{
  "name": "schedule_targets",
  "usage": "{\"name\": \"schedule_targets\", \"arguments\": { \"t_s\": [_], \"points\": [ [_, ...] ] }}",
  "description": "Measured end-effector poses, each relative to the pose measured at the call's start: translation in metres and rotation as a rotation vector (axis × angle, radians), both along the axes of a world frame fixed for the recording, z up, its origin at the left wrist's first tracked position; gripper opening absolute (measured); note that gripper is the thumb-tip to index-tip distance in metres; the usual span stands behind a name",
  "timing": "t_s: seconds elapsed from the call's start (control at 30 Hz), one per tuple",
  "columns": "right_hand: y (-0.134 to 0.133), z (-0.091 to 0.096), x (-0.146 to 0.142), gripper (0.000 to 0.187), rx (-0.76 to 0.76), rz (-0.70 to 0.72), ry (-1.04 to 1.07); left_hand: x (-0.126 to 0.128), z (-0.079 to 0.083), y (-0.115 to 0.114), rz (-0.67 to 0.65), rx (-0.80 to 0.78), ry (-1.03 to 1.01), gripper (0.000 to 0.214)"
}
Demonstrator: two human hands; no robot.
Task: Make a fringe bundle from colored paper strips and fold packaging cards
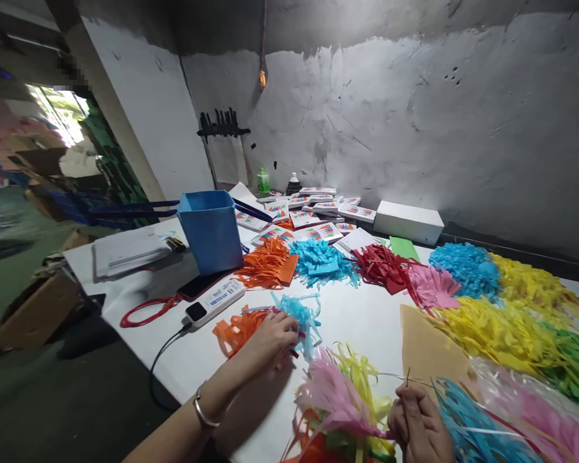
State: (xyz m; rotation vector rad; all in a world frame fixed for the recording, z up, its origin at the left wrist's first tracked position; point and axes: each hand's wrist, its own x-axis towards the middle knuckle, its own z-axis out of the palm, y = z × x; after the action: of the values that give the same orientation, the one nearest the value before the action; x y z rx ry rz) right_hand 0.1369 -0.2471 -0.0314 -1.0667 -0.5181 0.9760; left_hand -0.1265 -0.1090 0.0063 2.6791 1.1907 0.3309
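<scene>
My left hand is closed over a red paper tassel, mostly hidden under its fingers. Beside it lie an orange tassel and a light blue tassel with loose fringes. In my right hand, thumb and finger pinch a thin pale string; a short dark tip pokes up above them. Against that hand, on its left, rests a bunch with a pink tassel and a yellow tassel, with orange and green beneath. More blue fringe lies to its right.
Fringed piles of orange, blue, red and yellow cross the white table. A blue bin, a phone, a white device with a cable, printed packs and a white box stand behind.
</scene>
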Motion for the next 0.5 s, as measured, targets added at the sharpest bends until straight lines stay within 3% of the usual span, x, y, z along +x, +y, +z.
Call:
{"name": "schedule_targets", "arguments": {
  "t_s": [0.17, 0.3, 0.43, 0.5],
  "points": [
    [-0.003, 0.000, -0.001, 0.047, -0.023, 0.007, -0.058, 0.011, -0.002, 0.005, -0.010, 0.009, -0.105, 0.019],
    [-0.001, -0.003, 0.000, 0.050, -0.056, -0.008, -0.103, 0.013, 0.018, 0.002, 0.022, 0.085, -0.345, 0.019],
    [-0.003, 0.003, -0.006, 0.057, -0.113, -0.030, -0.256, 0.019, 0.050, -0.021, 0.002, 0.173, -0.802, 0.018],
    [-0.009, 0.011, -0.012, 0.060, -0.181, -0.075, -0.447, 0.030, 0.058, -0.037, -0.072, 0.047, -1.067, 0.009]
  ]
}}
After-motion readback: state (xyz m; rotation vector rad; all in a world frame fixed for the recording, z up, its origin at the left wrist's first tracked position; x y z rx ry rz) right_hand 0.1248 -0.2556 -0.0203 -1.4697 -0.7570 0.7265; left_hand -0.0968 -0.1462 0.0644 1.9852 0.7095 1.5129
